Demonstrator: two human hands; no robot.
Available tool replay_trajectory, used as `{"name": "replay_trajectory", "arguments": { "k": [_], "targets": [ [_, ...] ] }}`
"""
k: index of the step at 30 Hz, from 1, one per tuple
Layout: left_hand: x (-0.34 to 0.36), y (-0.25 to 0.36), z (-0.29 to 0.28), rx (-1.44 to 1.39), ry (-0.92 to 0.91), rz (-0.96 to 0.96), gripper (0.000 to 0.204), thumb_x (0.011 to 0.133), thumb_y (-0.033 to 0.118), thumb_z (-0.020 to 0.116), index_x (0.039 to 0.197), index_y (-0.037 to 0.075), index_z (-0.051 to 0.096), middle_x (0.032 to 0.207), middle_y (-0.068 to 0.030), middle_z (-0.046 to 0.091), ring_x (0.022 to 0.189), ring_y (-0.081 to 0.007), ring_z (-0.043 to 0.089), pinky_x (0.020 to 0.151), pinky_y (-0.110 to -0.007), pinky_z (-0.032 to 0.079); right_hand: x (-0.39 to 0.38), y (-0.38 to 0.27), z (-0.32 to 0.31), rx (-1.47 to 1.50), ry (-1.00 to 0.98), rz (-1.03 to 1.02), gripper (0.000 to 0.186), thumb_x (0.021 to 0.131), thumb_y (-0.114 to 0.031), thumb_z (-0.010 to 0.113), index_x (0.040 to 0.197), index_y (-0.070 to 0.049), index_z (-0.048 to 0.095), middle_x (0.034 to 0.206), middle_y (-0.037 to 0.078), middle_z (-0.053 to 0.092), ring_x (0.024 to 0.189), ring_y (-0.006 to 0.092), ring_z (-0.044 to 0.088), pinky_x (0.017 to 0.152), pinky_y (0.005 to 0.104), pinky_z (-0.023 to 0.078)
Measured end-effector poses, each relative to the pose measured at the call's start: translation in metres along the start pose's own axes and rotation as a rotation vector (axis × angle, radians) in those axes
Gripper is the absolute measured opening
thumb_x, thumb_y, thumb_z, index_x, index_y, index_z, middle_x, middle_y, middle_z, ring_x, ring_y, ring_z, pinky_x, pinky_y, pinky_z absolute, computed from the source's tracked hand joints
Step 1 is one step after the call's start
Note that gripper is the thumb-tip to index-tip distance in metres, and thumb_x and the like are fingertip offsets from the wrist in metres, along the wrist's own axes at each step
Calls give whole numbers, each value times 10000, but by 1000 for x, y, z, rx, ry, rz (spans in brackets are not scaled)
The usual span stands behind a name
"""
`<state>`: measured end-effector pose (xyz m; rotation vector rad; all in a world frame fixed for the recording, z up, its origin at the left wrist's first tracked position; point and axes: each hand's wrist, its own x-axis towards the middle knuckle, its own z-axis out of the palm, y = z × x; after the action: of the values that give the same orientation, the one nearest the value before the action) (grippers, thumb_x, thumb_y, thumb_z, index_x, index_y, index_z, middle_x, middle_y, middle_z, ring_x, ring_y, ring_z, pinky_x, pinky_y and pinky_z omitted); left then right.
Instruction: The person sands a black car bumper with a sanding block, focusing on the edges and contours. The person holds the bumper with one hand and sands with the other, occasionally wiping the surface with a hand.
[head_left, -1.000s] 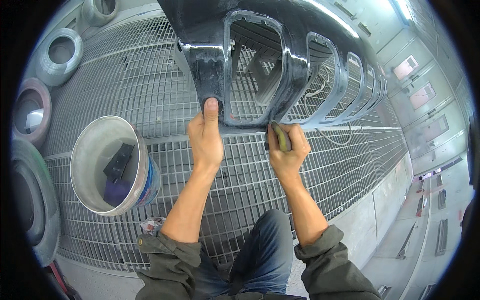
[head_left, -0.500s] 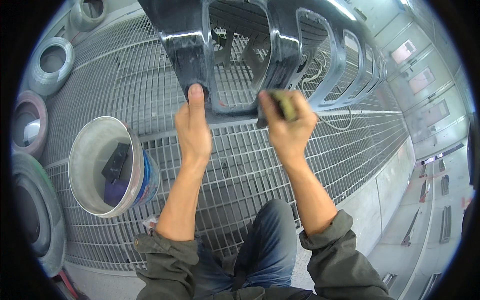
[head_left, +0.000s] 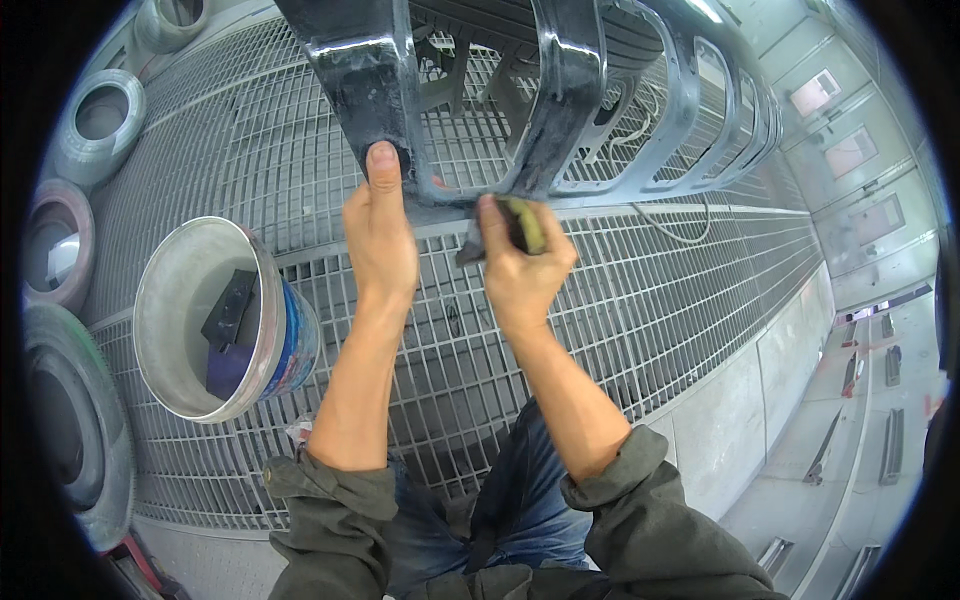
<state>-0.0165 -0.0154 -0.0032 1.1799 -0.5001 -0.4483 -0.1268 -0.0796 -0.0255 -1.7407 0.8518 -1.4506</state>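
Observation:
A dark grey car grille panel (head_left: 362, 85), with a row of tall rounded slots, reaches in from the top. Its surface looks wet and scuffed. My left hand (head_left: 383, 240) grips the lower corner, thumb flat on the front face and fingers hidden behind the edge. Just below the bottom edge of the first slot, my right hand (head_left: 525, 280) is closed around a yellow-green and black sanding pad (head_left: 524, 224). A dark sheet, apparently sandpaper (head_left: 470, 246), sticks out on the pad's left side. Whether the pad touches the panel is unclear.
To the left stands an open bucket (head_left: 141, 320) holding a black block (head_left: 230, 300) and a purple piece (head_left: 228, 372). Several round ring-shaped parts (head_left: 85, 425) line the left side. A pale hose (head_left: 690, 240) lies on the metal grating (head_left: 620, 330) behind the panel.
My right hand has moved left and slightly down with the sanding pad, below the slot's bottom edge. The left hand keeps its hold on the corner, which sits slightly higher in view.

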Motion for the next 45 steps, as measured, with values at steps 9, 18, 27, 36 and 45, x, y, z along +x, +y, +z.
{"name": "replay_trajectory", "arguments": {
  "k": [9, 18, 27, 36, 45],
  "targets": [
    [-1, 4, -2, 50, -6, 4, 804, 1037, 687, 426, 881, -35, 744, 868, -90, 717, 825, -149, 634, 804, -298, 485, 23, 2, -5, -102, 135, -292, 167, 844, -72, 855, 871, 1, 707, 726, 49, 687, 647, 92, 609, 601, 267, 485],
    [-4, 8, -1, 76, 8, 2, 800, 1038, 686, 424, 878, -30, 744, 860, -91, 715, 838, -156, 640, 820, -300, 491, 6, -3, 4, 163, 126, 46, 167, 884, -93, 830, 881, 25, 713, 739, 7, 665, 668, 57, 557, 597, 250, 456],
    [2, 8, -10, 24, -71, -24, 778, 1038, 675, 443, 884, -23, 749, 877, -88, 720, 845, -140, 637, 810, -299, 489, -28, -19, 37, 302, -36, 306, 215, 885, -135, 840, 977, 42, 760, 891, 41, 740, 792, 94, 645, 748, 244, 517],
    [0, 14, -11, 9, -114, -99, 765, 1049, 650, 444, 907, -34, 758, 885, -92, 736, 842, -144, 658, 829, -302, 505, -33, -33, 49, 211, -28, 337, 200, 884, -139, 842, 960, 32, 771, 852, 29, 732, 759, 83, 625, 699, 251, 504],
    [5, 0, -16, 102, -158, -26, 795, 1062, 642, 414, 935, -57, 771, 860, -80, 730, 799, -129, 622, 769, -307, 488, -5, -34, -2, 169, -32, 190, 178, 905, -103, 814, 977, 46, 749, 871, 43, 737, 781, 76, 630, 722, 232, 504]
  ]
}}
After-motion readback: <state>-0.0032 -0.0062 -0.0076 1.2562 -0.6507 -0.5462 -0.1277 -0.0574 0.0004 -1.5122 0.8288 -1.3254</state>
